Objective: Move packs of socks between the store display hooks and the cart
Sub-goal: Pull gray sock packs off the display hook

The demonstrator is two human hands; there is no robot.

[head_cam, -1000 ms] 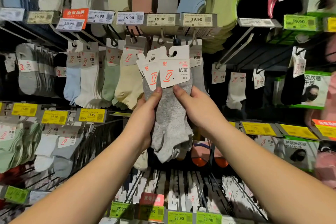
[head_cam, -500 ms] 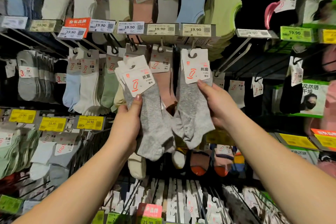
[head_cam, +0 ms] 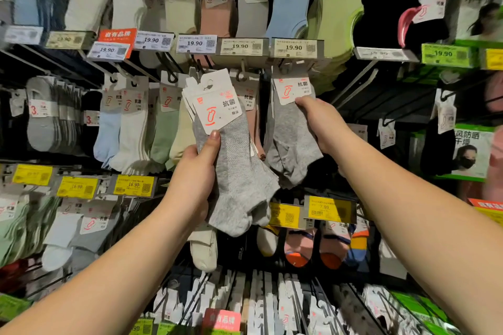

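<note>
Overhead, left hand (head_cam: 194, 171) gripping fanned grey sock packs (head_cam: 234, 171), right hand (head_cam: 319, 122) pinching another grey pack (head_cam: 288, 133) just under its hook.

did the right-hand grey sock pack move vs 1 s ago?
Yes. The grey sock pack in the right hand went up and right, away from the left hand's pack, to just under the 19.90 price tag.
</note>
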